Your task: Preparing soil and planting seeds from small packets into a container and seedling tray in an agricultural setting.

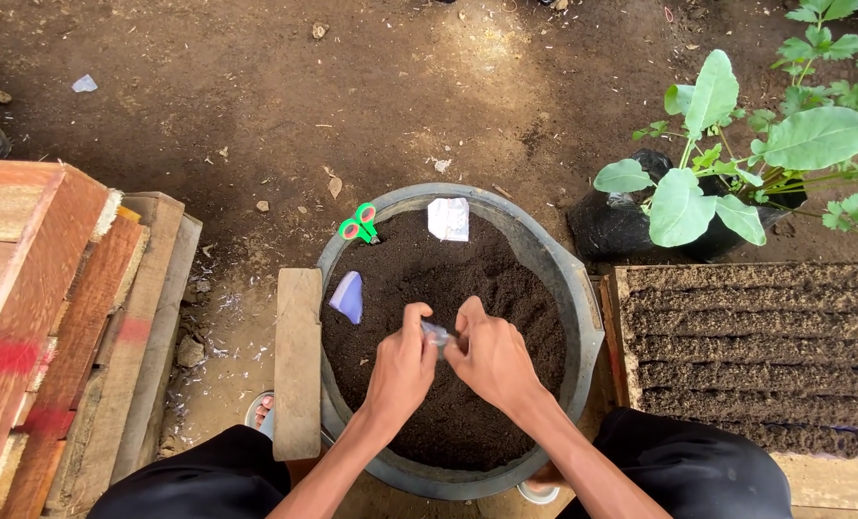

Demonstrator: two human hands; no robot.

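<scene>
Small clear packet (437, 333) pinched above dark soil.

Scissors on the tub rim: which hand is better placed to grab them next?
Probably the left hand. The green-handled scissors lie on the tub's upper-left rim, on that hand's side. The right hand would have to cross over. Both hands now pinch a small packet over the soil.
</scene>
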